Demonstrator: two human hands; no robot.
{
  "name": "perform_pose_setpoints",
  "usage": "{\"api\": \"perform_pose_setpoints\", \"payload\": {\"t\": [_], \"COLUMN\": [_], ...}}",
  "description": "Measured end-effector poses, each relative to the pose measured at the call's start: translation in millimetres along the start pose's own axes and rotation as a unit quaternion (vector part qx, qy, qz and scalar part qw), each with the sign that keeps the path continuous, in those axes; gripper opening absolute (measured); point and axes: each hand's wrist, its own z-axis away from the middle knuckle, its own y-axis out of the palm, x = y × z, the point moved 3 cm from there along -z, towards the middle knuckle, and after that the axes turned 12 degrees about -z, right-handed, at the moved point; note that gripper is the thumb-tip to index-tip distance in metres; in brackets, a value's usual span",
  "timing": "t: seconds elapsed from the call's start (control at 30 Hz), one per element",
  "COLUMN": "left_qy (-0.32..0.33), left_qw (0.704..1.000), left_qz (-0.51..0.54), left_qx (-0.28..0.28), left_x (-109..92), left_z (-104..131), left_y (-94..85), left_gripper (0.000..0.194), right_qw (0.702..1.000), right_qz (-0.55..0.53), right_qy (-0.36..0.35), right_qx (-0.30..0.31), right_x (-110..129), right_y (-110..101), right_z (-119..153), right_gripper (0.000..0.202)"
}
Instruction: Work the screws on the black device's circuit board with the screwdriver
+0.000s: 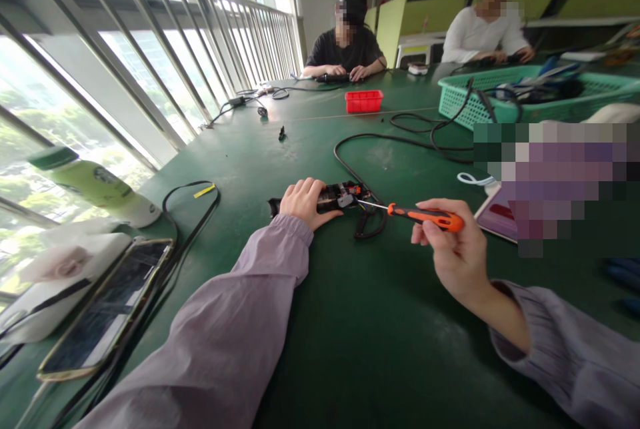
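My left hand (304,204) is wrapped over a black handheld device (330,198) lying on the green table (350,322). The device's right end is opened up, with small orange, red and grey parts and thin wires showing. Between the fingers of my right hand (457,246) is a screwdriver (425,216) with an orange and black handle, held nearly level. Its thin metal shaft points left, and the tip is at the exposed parts; whether it touches a screw is too small to tell. A black power cord (373,232) loops beside the device's open end.
A red basket (364,102) and a small black piece (282,133) lie farther back. A green basket (450,99) with tools and cables stands at right. A phone (107,312), a strap and a bottle (95,182) are at left. Two people sit across the table.
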Motion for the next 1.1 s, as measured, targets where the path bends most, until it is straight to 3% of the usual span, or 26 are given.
{"api": "perform_pose_setpoints", "payload": {"t": [0.47, 0.6, 0.77, 0.97, 1.1], "left_qy": [0.007, -0.001, -0.011, -0.024, -0.025], "left_qw": [1.000, 1.000, 0.999, 0.998, 0.997], "left_qz": [0.013, 0.017, 0.022, 0.022, 0.022], "left_qx": [0.011, 0.026, 0.042, 0.057, 0.062], "left_x": [-0.6, -0.4, -1.4, -3.1, -3.1], "left_z": [-1.1, -1.1, -0.6, 0.2, 0.2], "left_y": [-2.5, -1.8, -0.7, -2.5, -3.3], "left_gripper": [0.054, 0.054, 0.053, 0.054, 0.051], "right_qw": [0.999, 0.999, 0.999, 0.998, 0.998], "right_qz": [-0.012, 0.020, 0.017, 0.049, 0.051], "right_qy": [0.034, 0.026, -0.018, 0.025, -0.015], "right_qx": [0.033, 0.015, -0.033, 0.006, -0.031], "right_x": [-3.1, -2.6, -1.8, -1.2, 2.2], "right_y": [-0.9, -1.7, -4.4, -2.4, -3.0], "right_z": [-0.5, -0.3, -0.6, -1.3, -2.2], "right_gripper": [0.023, 0.015, 0.026, 0.010, 0.019]}}
